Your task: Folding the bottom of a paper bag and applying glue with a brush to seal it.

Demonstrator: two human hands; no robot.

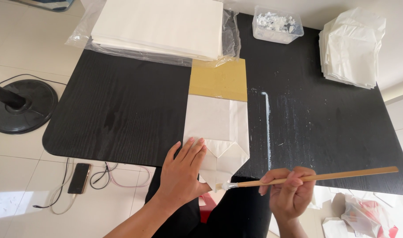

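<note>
Left hand [182,169] lay flat, fingers spread, on the paper bag [217,132]; right hand [288,190] pinched a brush [313,177], tip touching the bag's bottom corner.

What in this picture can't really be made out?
Head view:
- The part of the folded white paper bag under the left hand: covered by the palm.
- Contents of the clear tub: too small, only whitish bits.
- The brush tip: blurred, in the right hand.
- The red-and-white packet on the floor: cut off by the bottom edge.
- The paper stack: top cut off by the frame.
</note>
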